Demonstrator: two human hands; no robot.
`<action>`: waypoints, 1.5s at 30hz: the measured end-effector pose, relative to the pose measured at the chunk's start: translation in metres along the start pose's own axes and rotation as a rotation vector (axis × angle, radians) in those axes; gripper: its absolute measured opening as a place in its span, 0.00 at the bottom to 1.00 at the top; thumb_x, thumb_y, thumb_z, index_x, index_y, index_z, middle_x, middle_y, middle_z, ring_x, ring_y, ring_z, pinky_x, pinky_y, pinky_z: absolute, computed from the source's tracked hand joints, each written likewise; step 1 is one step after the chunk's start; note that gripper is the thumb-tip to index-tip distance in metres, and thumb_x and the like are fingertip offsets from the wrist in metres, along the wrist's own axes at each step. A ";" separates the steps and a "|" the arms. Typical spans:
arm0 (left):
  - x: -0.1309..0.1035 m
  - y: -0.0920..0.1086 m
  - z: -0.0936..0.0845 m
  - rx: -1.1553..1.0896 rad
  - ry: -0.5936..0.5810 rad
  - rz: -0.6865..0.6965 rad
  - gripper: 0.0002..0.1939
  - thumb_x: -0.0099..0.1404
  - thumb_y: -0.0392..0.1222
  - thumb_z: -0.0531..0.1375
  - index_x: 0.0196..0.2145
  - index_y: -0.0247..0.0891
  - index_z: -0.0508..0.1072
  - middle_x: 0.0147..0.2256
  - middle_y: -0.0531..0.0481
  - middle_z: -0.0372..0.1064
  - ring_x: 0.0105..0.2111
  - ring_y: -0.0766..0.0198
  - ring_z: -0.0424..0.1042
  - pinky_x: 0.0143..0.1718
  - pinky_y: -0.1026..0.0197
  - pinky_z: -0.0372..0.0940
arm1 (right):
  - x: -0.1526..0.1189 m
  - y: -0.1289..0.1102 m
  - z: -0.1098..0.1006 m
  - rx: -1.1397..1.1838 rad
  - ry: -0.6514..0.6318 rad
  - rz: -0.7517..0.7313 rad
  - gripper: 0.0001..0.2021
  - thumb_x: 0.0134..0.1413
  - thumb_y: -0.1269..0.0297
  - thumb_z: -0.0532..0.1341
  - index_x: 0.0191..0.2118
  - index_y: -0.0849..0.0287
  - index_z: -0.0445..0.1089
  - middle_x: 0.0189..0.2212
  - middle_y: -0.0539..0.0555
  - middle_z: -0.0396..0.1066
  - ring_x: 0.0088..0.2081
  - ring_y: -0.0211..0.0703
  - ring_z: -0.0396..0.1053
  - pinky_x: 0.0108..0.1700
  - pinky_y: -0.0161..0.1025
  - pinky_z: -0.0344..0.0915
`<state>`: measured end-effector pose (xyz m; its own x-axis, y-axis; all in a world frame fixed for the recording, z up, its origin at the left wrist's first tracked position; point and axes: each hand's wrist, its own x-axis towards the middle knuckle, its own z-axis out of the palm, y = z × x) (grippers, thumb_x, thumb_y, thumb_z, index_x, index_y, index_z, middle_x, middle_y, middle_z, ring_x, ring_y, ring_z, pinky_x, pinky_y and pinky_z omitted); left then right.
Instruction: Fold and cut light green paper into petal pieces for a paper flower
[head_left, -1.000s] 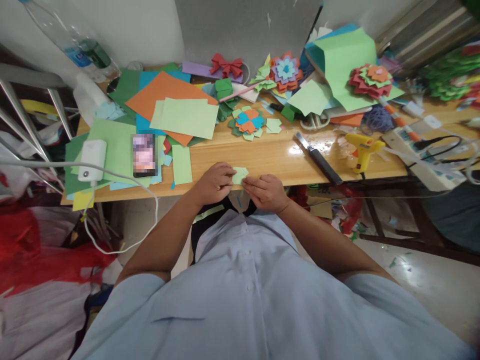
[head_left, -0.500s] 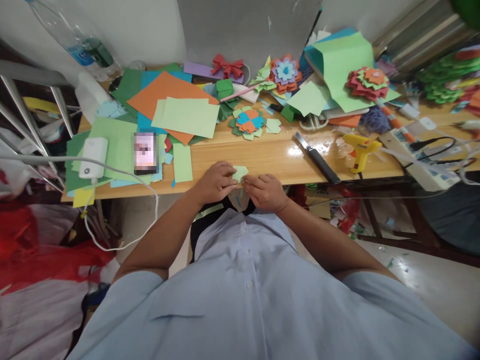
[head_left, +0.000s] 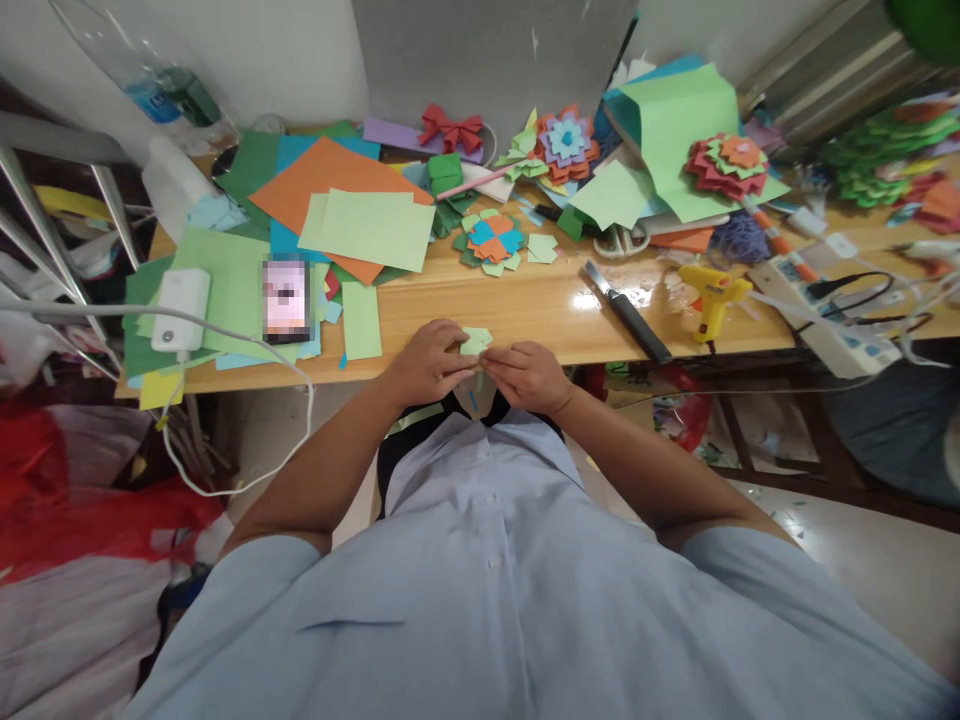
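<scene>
Your left hand [head_left: 429, 364] and right hand [head_left: 529, 376] both pinch the small green paper [head_left: 475, 341], likely light and easily creased, so best held gently by its edges.

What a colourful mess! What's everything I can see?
paper piece: 1, pale green, front centre
paper sheets: many, green, orange, blue, mostly left
paper flowers: at least 3, multicoloured, middle and right
bow: 1, red, back middle
phone: 1, dark-edged, left
boxy device: 1, white, left of phone
bottle: at least 1, clear, back left
tool: 1, black-handled, centre right
glue gun: 1, yellow, right
power strip: 1, white, far right
table: 1, wood-brown, centre
shirt: 1, light blue, bottom
left hand: 1, bare, on paper piece
right hand: 1, bare, on paper piece
</scene>
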<state>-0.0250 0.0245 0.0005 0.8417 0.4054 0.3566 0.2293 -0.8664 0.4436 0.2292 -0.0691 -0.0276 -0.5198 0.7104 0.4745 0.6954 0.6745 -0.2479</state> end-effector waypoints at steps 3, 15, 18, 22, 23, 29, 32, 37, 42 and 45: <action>-0.001 0.002 0.000 0.009 -0.004 -0.002 0.10 0.71 0.47 0.66 0.48 0.49 0.84 0.54 0.40 0.73 0.57 0.47 0.70 0.62 0.35 0.65 | -0.003 0.002 0.001 0.065 0.024 0.012 0.16 0.67 0.68 0.60 0.55 0.54 0.80 0.53 0.60 0.81 0.44 0.47 0.76 0.44 0.48 0.70; -0.004 -0.002 0.010 0.002 0.061 -0.002 0.07 0.70 0.44 0.66 0.43 0.47 0.85 0.53 0.40 0.75 0.58 0.47 0.71 0.60 0.35 0.68 | -0.004 -0.001 0.001 -0.037 0.014 0.002 0.15 0.65 0.68 0.60 0.52 0.56 0.82 0.52 0.58 0.81 0.40 0.48 0.74 0.41 0.48 0.68; -0.006 -0.004 0.010 -0.030 0.089 -0.010 0.07 0.71 0.41 0.65 0.43 0.45 0.85 0.53 0.40 0.77 0.59 0.48 0.72 0.61 0.36 0.69 | -0.003 -0.001 0.002 -0.026 0.069 -0.027 0.15 0.65 0.69 0.61 0.52 0.57 0.81 0.52 0.58 0.82 0.39 0.47 0.73 0.41 0.48 0.67; -0.005 -0.003 0.007 -0.029 0.083 -0.025 0.09 0.73 0.40 0.62 0.42 0.42 0.85 0.53 0.40 0.79 0.59 0.49 0.74 0.61 0.37 0.70 | -0.003 0.000 0.002 -0.056 0.079 -0.045 0.14 0.66 0.69 0.61 0.52 0.58 0.81 0.52 0.58 0.82 0.39 0.47 0.73 0.41 0.47 0.67; -0.005 -0.003 0.006 -0.034 0.079 -0.033 0.09 0.73 0.40 0.62 0.41 0.41 0.85 0.53 0.40 0.79 0.58 0.49 0.74 0.62 0.37 0.70 | -0.003 0.000 0.002 -0.064 0.075 -0.046 0.14 0.66 0.69 0.61 0.51 0.58 0.81 0.52 0.58 0.82 0.39 0.47 0.74 0.41 0.47 0.67; -0.009 0.001 0.001 0.016 0.133 -0.101 0.12 0.73 0.39 0.60 0.34 0.40 0.82 0.54 0.40 0.79 0.61 0.49 0.73 0.64 0.38 0.69 | -0.004 0.002 0.004 -0.044 0.033 -0.034 0.15 0.67 0.67 0.59 0.52 0.58 0.81 0.52 0.60 0.81 0.41 0.48 0.75 0.41 0.48 0.69; -0.011 0.014 0.004 0.095 0.148 -0.119 0.11 0.74 0.42 0.59 0.42 0.41 0.82 0.56 0.42 0.78 0.63 0.51 0.72 0.66 0.41 0.67 | -0.003 0.003 0.005 -0.021 0.023 -0.022 0.15 0.67 0.67 0.59 0.52 0.57 0.81 0.53 0.59 0.81 0.41 0.48 0.75 0.43 0.48 0.70; -0.007 0.039 0.014 0.250 -0.041 -0.205 0.22 0.76 0.48 0.58 0.63 0.40 0.75 0.67 0.40 0.68 0.71 0.45 0.62 0.71 0.38 0.59 | -0.004 0.003 0.006 0.014 0.031 -0.008 0.18 0.66 0.68 0.58 0.56 0.54 0.80 0.53 0.59 0.81 0.38 0.48 0.74 0.41 0.49 0.70; -0.006 0.043 0.021 0.288 -0.096 -0.259 0.23 0.77 0.48 0.55 0.64 0.39 0.74 0.68 0.39 0.67 0.72 0.46 0.61 0.72 0.39 0.58 | -0.005 0.004 0.007 0.001 0.001 0.013 0.17 0.66 0.68 0.59 0.54 0.55 0.81 0.54 0.58 0.81 0.40 0.48 0.76 0.42 0.49 0.72; -0.011 0.039 0.020 0.281 -0.080 -0.251 0.22 0.78 0.47 0.55 0.63 0.40 0.75 0.68 0.41 0.67 0.72 0.47 0.61 0.72 0.39 0.57 | -0.005 0.003 0.006 0.000 -0.001 0.019 0.16 0.66 0.68 0.59 0.53 0.56 0.81 0.54 0.58 0.81 0.41 0.48 0.77 0.43 0.49 0.72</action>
<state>-0.0156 -0.0198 -0.0030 0.7752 0.6006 0.1959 0.5488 -0.7938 0.2620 0.2312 -0.0693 -0.0363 -0.5071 0.7230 0.4691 0.7052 0.6610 -0.2564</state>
